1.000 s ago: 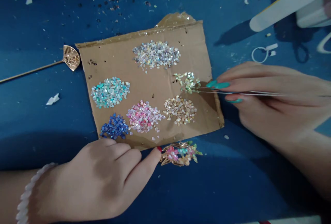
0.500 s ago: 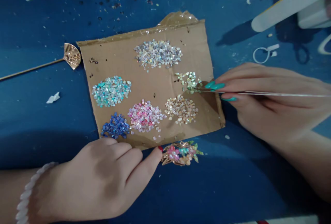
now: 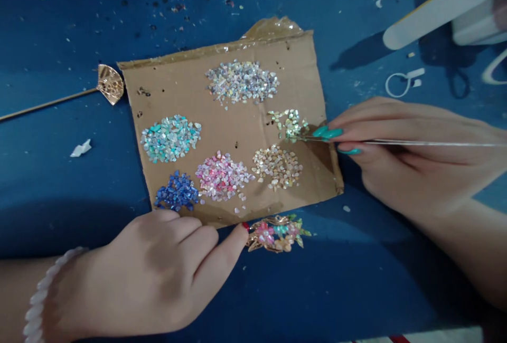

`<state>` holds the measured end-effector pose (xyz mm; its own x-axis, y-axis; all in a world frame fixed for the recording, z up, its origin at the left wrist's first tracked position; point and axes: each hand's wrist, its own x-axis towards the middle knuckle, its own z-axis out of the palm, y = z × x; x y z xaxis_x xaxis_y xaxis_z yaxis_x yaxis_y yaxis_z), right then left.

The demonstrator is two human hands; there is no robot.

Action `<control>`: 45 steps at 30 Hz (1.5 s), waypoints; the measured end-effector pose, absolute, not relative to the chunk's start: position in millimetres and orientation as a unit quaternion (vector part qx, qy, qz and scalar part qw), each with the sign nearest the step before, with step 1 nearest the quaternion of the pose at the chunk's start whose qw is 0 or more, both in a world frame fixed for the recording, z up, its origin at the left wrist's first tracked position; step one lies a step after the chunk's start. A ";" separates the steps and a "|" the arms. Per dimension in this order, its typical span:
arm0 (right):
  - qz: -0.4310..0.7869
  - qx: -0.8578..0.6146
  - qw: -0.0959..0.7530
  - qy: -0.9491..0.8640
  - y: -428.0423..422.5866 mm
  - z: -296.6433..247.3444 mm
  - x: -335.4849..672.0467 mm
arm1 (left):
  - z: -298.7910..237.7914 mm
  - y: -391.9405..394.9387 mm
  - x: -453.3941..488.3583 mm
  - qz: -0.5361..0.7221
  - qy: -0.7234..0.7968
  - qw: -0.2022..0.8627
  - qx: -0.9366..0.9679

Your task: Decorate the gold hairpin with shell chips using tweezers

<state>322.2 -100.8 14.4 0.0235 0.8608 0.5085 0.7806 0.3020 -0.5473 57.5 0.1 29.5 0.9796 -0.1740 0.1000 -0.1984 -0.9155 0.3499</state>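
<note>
My right hand [image 3: 412,158] pinches a pair of thin metal tweezers [image 3: 380,142]. Their tips reach into a small pile of pale green chips [image 3: 292,123] on a cardboard sheet [image 3: 233,126]. Below the cardboard's lower edge, a wire ornament with pink, turquoise and green flowers and leaves [image 3: 279,233] is held at its left end by my left hand [image 3: 158,269]. The curled fingers of that hand lie along the cardboard's edge, their tips hidden. Near them are blue chips [image 3: 177,191] and pink chips [image 3: 222,175]; beige chips [image 3: 277,167] lie under the green ones.
Silvery chips [image 3: 242,82] and turquoise chips [image 3: 171,138] also lie on the cardboard. A stick with a gold fan-shaped end [image 3: 110,84] touches its left side. On the blue table are a white ring-shaped tie [image 3: 398,85], a white tube [image 3: 435,10] and scattered scraps.
Almost nothing differs. The tweezers stay at the green chips with a very slight shift, and my left hand keeps its place on the ornament.
</note>
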 end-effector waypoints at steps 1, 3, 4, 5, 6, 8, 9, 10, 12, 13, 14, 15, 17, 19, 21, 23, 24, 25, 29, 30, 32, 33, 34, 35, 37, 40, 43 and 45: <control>0.049 -0.588 0.406 -0.698 -100.9 15.0 321.7 | 29.3 0.1 57.5 0.033 -0.095 0.181 0.978; 0.050 -0.586 0.406 -0.700 -101.2 15.8 321.0 | 28.9 0.0 57.5 0.035 -0.095 0.180 0.978; 0.052 -0.585 0.407 -0.700 -101.3 15.9 320.8 | 28.8 0.0 57.6 0.035 -0.094 0.182 0.978; 0.054 -0.583 0.408 -0.701 -101.5 15.9 320.9 | 28.7 -0.1 57.6 0.035 -0.094 0.182 0.978; 0.058 -0.580 0.409 -0.702 -101.7 15.6 321.4 | 28.8 -0.1 57.6 0.034 -0.094 0.183 0.978; 0.062 -0.576 0.412 -0.703 -102.1 14.4 323.0 | 29.1 -0.4 57.4 0.028 -0.096 0.180 0.979; 0.062 -0.572 0.415 -0.705 -102.3 13.6 324.0 | 29.3 -0.5 57.2 0.026 -0.097 0.179 0.979; 0.061 -0.569 0.418 -0.706 -102.5 12.6 325.1 | 29.4 -0.5 57.0 0.026 -0.098 0.177 0.979; 0.055 -0.565 0.421 -0.707 -102.7 11.0 326.7 | 29.4 -0.5 56.7 0.030 -0.098 0.176 0.979; 0.052 -0.564 0.421 -0.708 -102.6 10.5 327.0 | 29.4 -0.4 56.7 0.033 -0.098 0.176 0.979; 0.049 -0.562 0.421 -0.710 -102.5 10.3 326.9 | 29.2 -0.3 56.8 0.035 -0.098 0.175 0.979; 0.046 -0.563 0.420 -0.711 -102.2 10.5 326.5 | 29.2 -0.2 57.0 0.035 -0.098 0.173 0.979; 0.044 -0.569 0.415 -0.709 -101.6 11.5 324.8 | 29.2 0.0 57.5 0.035 -0.099 0.170 0.980; 0.049 -0.580 0.407 -0.704 -100.8 12.9 322.7 | 29.4 -0.1 58.0 0.036 -0.100 0.170 0.980; 0.055 -0.587 0.402 -0.701 -100.2 14.0 321.0 | 29.7 -0.4 58.5 0.040 -0.101 0.171 0.979; 0.053 -0.583 0.406 -0.702 -99.6 14.1 320.1 | 29.8 -0.7 58.9 0.042 -0.098 0.171 0.979; 0.049 -0.580 0.410 -0.702 -99.4 13.9 320.0 | 29.8 -0.8 59.1 0.042 -0.098 0.170 0.980; 0.047 -0.578 0.412 -0.703 -99.1 13.4 320.1 | 29.8 -0.8 59.3 0.043 -0.098 0.170 0.980; 0.048 -0.577 0.425 -0.696 -98.7 10.6 321.8 | 30.0 -1.2 59.5 0.043 -0.093 0.172 0.980; 0.048 -0.574 0.429 -0.695 -98.7 9.9 322.4 | 30.2 -1.4 59.4 0.045 -0.090 0.173 0.980; 0.047 -0.568 0.434 -0.698 -98.8 8.9 323.5 | 30.6 -2.0 59.1 0.041 -0.085 0.174 0.980; 0.048 -0.566 0.434 -0.699 -98.8 8.5 324.0 | 30.8 -2.3 58.9 0.039 -0.083 0.174 0.980; 0.051 -0.565 0.434 -0.700 -98.7 8.2 324.4 | 30.9 -2.6 58.8 0.036 -0.081 0.171 0.981; 0.052 -0.563 0.435 -0.701 -98.5 7.9 324.7 | 30.8 -2.7 58.6 0.033 -0.078 0.169 0.982; 0.053 -0.561 0.438 -0.701 -98.5 7.4 325.3 | 30.6 -3.0 58.5 0.032 -0.074 0.164 0.983; 0.063 -0.573 0.442 -0.687 -99.4 6.8 326.0 | 30.5 -3.0 57.9 0.027 -0.068 0.163 0.984; 0.070 -0.589 0.446 -0.671 -100.9 6.6 325.7 | 31.7 -3.1 55.7 0.012 -0.066 0.153 0.986; 0.065 -0.593 0.445 -0.668 -101.0 6.8 324.9 | 32.4 -3.3 53.6 0.006 -0.067 0.140 0.988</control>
